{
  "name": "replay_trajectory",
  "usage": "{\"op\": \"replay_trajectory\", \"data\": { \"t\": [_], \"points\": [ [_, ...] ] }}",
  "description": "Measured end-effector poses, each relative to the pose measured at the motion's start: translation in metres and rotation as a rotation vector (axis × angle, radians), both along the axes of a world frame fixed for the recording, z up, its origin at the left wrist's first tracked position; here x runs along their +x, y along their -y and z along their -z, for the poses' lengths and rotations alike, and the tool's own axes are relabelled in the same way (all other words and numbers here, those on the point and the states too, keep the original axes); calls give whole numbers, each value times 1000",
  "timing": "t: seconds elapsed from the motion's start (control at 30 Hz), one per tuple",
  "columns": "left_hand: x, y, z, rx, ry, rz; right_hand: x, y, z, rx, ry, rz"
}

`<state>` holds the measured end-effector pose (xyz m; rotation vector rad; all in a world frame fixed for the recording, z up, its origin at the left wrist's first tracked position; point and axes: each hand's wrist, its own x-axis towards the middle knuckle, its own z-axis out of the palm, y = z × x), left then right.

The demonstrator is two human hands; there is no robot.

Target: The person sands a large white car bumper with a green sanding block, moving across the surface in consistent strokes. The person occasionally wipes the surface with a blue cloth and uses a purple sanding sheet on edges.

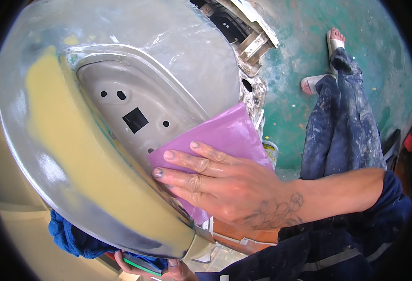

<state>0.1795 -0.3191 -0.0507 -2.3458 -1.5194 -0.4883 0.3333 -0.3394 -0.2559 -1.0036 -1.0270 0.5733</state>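
Note:
Across the purple sheet (224, 126), which looks like sandpaper, my right hand (220, 187) lies with its fingers stretched side by side. It holds the sheet over the lower end of a panel recess; the thumb is hidden. The car body panel (182, 51) is bare grey with a long band of yellowish filler (84, 154) along the recess. Below the panel, at the lower edge of the view, my left hand (178, 270) is closed around a flat dark block with a green edge (143, 265). A blue cloth (77, 236) hangs beside it, under the panel rim.
The recess (136, 93) has several round holes and a square one. Torn metal body parts (253, 51) stick out beyond the panel. A small tub (270, 152) stands on the green floor (285, 93). Legs in paint-stained trousers (342, 126) and sandals are at the right.

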Motion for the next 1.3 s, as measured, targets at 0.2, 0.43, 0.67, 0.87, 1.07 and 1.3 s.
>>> {"op": "replay_trajectory", "data": {
  "t": [0.2, 0.43, 0.67, 0.87, 1.07, 1.3],
  "points": [
    [2, 5, 0, -27, 31, 1, 4, 2, -1, 0, 2, -39],
    [6, -1, 8, -22, 46, 26, 6, -9, 8, -89, 99, -5],
    [-1, -8, 7, -56, 31, 45, 9, 9, 21, -229, 174, -43],
    [15, 0, 6, -68, 116, -21, 17, 26, -1, -66, -10, -225],
    [-1, 0, -14, 11, -79, 33, 16, 28, -12, -8, -288, -283],
    [11, 0, -39, 10, -341, 150, 12, 19, 2, -104, -150, -87]
  ]
}}
